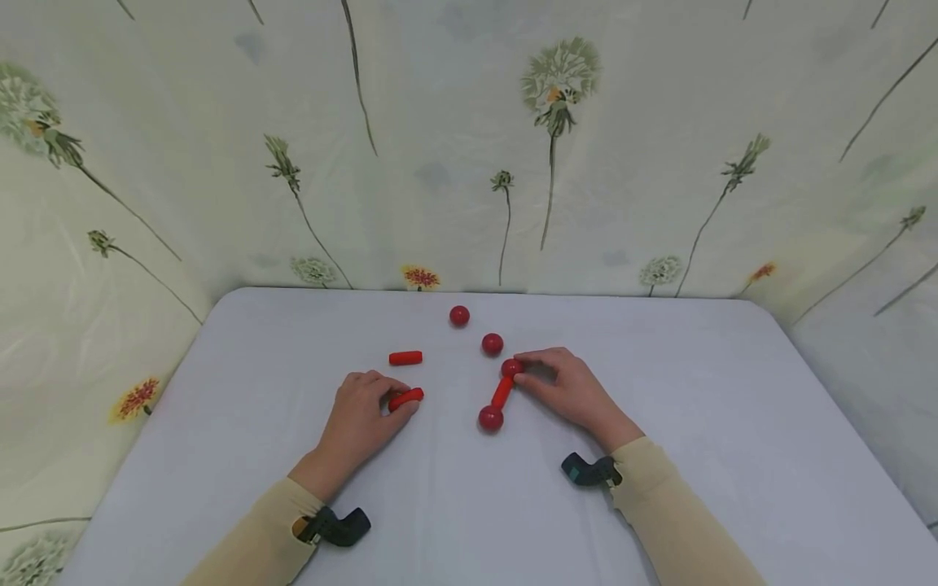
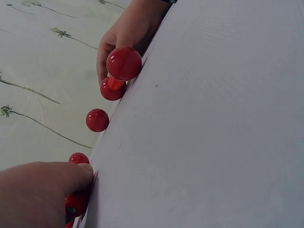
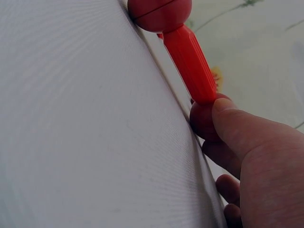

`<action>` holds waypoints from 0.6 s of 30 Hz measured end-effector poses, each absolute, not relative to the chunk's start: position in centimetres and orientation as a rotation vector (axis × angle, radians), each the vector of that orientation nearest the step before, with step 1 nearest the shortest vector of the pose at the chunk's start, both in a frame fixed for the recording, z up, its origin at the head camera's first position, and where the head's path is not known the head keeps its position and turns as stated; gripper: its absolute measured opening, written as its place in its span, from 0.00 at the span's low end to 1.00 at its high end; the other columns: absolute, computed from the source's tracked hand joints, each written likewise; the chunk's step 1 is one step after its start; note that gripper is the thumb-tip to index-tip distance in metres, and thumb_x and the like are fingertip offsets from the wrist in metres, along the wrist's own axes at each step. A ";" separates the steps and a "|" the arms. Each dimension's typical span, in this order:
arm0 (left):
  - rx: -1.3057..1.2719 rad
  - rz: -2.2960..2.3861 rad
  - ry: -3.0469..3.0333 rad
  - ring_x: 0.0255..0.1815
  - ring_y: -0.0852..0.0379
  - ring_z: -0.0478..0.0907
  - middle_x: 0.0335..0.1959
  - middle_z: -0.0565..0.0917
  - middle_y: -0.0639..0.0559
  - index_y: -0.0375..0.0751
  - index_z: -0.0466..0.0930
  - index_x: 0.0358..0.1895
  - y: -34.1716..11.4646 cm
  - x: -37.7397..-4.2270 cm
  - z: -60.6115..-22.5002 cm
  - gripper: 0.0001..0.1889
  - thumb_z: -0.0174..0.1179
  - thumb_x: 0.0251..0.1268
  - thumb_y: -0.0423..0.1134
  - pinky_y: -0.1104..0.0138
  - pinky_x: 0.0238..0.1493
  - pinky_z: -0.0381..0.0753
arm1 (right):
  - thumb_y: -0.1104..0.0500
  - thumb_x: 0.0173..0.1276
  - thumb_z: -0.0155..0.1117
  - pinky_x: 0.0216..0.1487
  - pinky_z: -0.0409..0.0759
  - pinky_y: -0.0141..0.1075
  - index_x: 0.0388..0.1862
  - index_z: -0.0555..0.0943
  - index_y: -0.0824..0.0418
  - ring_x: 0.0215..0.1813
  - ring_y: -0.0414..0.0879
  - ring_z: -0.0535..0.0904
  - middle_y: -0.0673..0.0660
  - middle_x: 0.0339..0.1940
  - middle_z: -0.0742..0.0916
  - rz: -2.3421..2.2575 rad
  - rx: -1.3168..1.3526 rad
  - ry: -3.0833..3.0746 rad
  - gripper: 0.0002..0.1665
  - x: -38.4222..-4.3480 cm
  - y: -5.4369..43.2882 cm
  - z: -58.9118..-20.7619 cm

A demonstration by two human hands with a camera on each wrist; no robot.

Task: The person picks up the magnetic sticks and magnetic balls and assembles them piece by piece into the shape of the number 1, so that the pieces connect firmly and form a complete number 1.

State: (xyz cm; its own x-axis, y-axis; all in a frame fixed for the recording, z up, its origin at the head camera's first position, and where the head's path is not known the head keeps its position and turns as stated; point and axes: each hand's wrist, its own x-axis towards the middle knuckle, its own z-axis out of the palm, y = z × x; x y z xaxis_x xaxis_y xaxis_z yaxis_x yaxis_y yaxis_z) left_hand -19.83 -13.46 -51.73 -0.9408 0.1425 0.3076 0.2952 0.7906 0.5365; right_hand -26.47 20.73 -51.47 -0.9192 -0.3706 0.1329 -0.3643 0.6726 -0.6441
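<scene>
My left hand [image 1: 364, 413] pinches a short red rod [image 1: 407, 399] between thumb and fingers, low over the table. In the left wrist view, the thumb hides part of that rod. Over to the right, my right hand [image 1: 570, 391] holds a glossy red ball [image 1: 510, 369] with its thumb and fingertips. A ridged red rod [image 3: 190, 63] joins this ball to a second red ball [image 1: 491, 418], so the piece looks like a dumbbell. Its second ball lies closer to me, slanting to the left of the held one.
One loose red ball [image 1: 493, 344] lies just beyond the right fingertips, and another ball [image 1: 459, 316] sits near the back edge. Behind the left hand lies a loose red rod [image 1: 405, 358]. White cloth covers the table [image 1: 696, 382]; a dandelion-print curtain [image 1: 440, 163] stands behind it.
</scene>
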 end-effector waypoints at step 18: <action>-0.301 -1.026 -2.718 0.38 0.60 0.69 0.26 0.75 0.65 0.50 0.86 0.40 -12.4 -18.8 -51.6 0.11 0.71 0.57 0.49 0.63 0.38 0.71 | 0.36 0.65 0.66 0.59 0.74 0.50 0.60 0.82 0.45 0.60 0.46 0.74 0.45 0.55 0.83 -1.090 -0.619 2.871 0.27 -26.5 20.8 -51.8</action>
